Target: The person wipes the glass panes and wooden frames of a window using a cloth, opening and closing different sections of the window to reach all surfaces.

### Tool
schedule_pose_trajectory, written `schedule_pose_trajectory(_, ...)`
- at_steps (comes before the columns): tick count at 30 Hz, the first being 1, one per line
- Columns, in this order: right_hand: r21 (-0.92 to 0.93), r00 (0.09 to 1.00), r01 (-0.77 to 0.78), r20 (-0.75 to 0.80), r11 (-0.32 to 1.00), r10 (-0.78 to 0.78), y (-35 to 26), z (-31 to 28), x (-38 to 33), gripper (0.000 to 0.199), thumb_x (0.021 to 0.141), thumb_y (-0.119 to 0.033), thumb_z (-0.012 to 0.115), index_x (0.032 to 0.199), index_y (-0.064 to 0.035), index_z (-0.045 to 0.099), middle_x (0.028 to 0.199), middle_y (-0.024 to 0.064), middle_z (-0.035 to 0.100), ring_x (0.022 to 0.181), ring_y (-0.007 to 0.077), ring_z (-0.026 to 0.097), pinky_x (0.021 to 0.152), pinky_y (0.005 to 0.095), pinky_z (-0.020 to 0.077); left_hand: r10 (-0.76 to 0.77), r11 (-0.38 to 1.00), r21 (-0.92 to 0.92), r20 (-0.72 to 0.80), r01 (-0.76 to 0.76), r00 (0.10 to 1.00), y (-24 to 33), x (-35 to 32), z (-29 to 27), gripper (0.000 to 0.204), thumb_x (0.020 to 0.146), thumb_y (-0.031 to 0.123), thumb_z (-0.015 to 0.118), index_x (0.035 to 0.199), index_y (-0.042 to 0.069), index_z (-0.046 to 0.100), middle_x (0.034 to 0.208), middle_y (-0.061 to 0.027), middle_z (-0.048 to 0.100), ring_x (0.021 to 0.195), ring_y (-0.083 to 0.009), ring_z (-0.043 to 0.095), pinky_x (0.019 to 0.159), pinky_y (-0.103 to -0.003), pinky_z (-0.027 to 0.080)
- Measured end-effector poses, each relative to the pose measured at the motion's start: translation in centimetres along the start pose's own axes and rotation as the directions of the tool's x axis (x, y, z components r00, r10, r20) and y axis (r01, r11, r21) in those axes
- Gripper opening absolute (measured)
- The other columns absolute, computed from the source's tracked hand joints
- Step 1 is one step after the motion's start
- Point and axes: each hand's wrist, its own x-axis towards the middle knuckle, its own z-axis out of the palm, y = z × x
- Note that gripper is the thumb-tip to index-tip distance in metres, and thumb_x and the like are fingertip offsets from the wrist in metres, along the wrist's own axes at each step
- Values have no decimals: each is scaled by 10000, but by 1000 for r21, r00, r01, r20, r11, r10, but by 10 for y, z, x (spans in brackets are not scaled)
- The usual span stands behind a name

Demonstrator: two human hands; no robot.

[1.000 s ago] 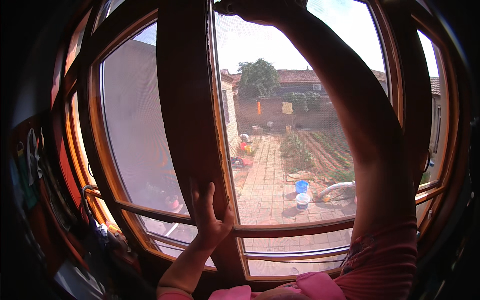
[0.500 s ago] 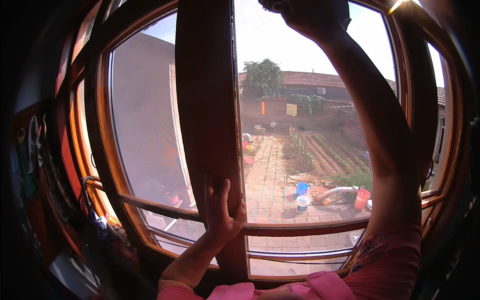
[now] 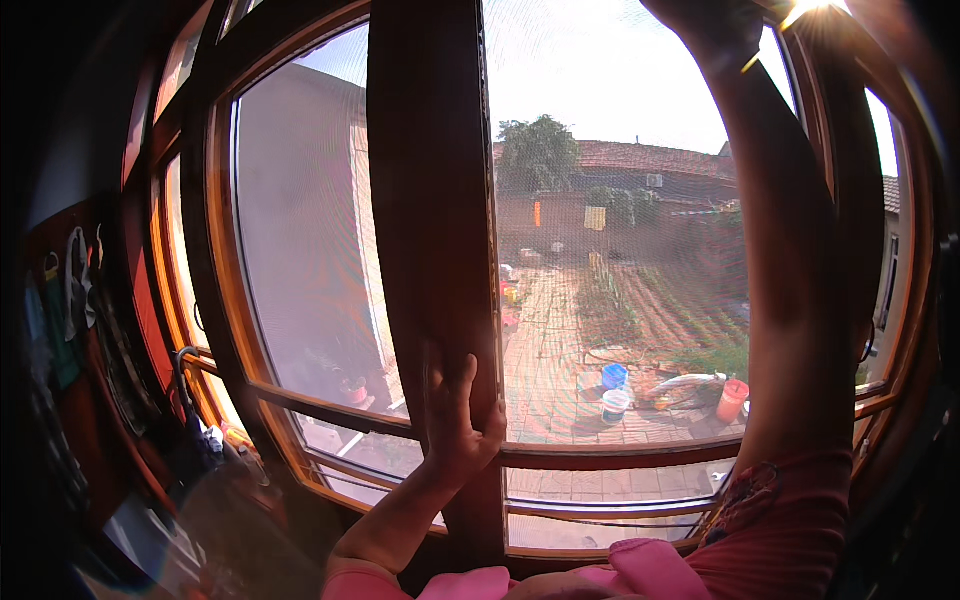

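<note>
My left hand (image 3: 464,428) presses against a dark wooden window post (image 3: 425,220), its fingers apart and pointing up, with nothing seen in it. On the right, my raised arm reaches to the upper part of the large window pane (image 3: 620,110). The back of my right hand (image 3: 715,28) shows at the top edge of the picture, dark against the bright sky. Its fingers are cut off by that edge, so what they hold, if anything, is hidden.
A wooden crossbar (image 3: 620,458) runs below the pane. At left are another pane (image 3: 300,230) and hanging tools (image 3: 75,285) on a wall. Outside lie a paved path (image 3: 545,350), a white bucket (image 3: 615,405), a blue bucket (image 3: 615,376) and a red bucket (image 3: 733,400).
My right hand has moved rightward across the top of the pane, and its fingers have left the picture. The left hand keeps its place on the post. The whole view has shifted slightly.
</note>
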Motion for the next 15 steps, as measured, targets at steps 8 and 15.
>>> schedule_pose_trajectory(8, -109, 966, 31, 259, 994, -1, -31, -28, -44, 161, 952, -367, 642, 937, -249, 750, 936, -12, 740, 693, 149, 699, 518, 348, 493, -21, 999, 45, 12, 20, 1000, -5, -2, -13, 713, 832, 106, 723, 1474, 11, 429, 1524, -413, 291, 1417, -560, 340, 1153, -590, 331)
schedule_pose_trajectory(15, -141, 998, 21, 69, 990, -11, -12, -16, -18, 169, 922, -392, 660, 944, -253, 755, 899, -10, 738, 720, 178, 705, 561, 378, 500, 16, 1000, 19, -9, -16, 1000, 0, 1, -2, 751, 804, 67, 717, 1491, 11, 420, 1557, -382, 279, 1445, -509, 336, 1166, -559, 311)
